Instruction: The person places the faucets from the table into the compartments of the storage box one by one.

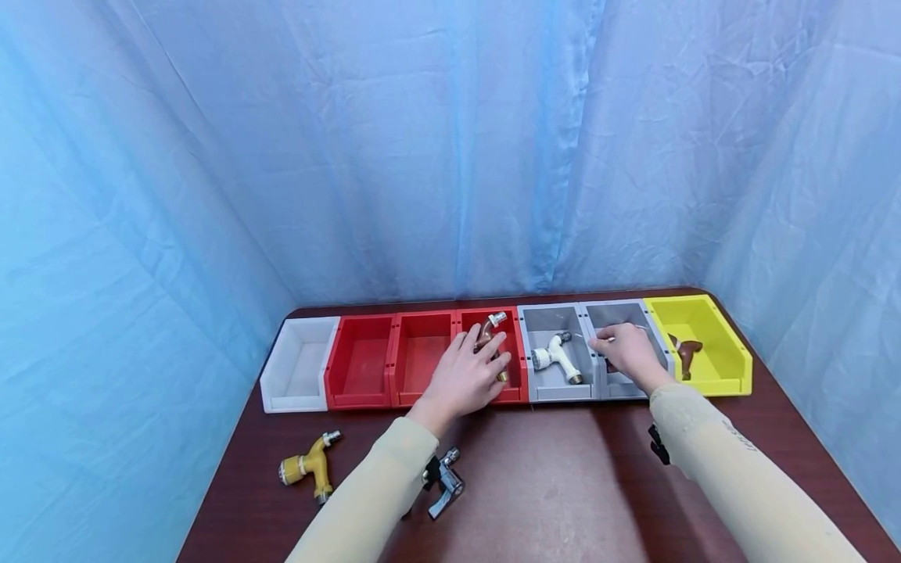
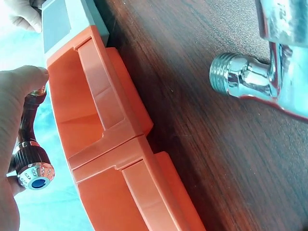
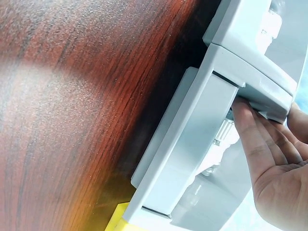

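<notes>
Near the middle of the head view, the left hand point(image 1: 468, 374) grips a brown tap point(image 1: 486, 335) over the rightmost red bin point(image 1: 510, 396), thumb on one end, the other fingers fanned apart. The tap is a dark, glossy brown, with a silvery threaded nozzle, a brass-coloured end and, from the left wrist, a ribbed chrome knob with a blue centre. Fingers cover much of its body, and I can't tell whether it touches the bin. Right of centre, the right hand point(image 1: 629, 350) pinches the side wall of the right-hand grey bin point(image 1: 622, 389), fingertips hidden inside; a white piece point(image 3: 216, 149) in there is half blocked. Lower centre, a sleeve partly hides a chrome tap point(image 1: 447, 483).
</notes>
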Available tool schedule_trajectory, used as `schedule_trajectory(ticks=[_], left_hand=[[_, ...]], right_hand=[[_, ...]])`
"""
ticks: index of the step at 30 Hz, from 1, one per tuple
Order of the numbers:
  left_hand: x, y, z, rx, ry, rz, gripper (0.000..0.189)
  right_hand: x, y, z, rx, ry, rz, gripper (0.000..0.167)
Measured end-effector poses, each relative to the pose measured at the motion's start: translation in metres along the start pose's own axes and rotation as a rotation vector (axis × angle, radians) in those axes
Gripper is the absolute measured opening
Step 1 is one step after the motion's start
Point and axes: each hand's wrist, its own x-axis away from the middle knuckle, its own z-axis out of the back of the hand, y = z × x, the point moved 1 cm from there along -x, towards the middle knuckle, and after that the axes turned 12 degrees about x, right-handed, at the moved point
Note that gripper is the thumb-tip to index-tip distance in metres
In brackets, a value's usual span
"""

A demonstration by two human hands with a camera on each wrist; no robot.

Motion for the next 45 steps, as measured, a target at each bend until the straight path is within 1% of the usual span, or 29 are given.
schedule_trajectory(ticks=[4,9,15,20,29,40,45], left_hand=[[-0.003,0.0,-0.003,0.014,-0.023,0.029,0.056],[-0.008,0.001,-0.006,0.016,-0.021,0.044,0.056],[-0.013,0.003,-0.008,0.031,-0.04,0.066,0.055],[-0.016,0.004,-0.011,0.024,-0.051,0.081,0.055],[-0.019,0.004,-0.016,0.039,-0.073,0.127,0.059],[-0.025,0.005,-0.02,0.059,-0.079,0.165,0.061],[-0.027,0.006,-0.021,0.074,-0.095,0.181,0.061]], right_hand=[[0.0,0.001,0.001,-0.007,-0.005,-0.004,0.046],[-0.001,0.0,0.0,0.0,0.001,0.003,0.047],[-0.001,0.001,0.0,0.009,0.002,0.006,0.047],[-0.002,0.001,0.0,0.017,0.014,0.007,0.046],[-0.003,0.001,-0.002,0.031,0.025,0.035,0.045],[-0.001,0.002,-0.002,0.004,0.015,0.029,0.046],[-0.001,0.003,-0.002,0.028,0.025,0.035,0.046]])
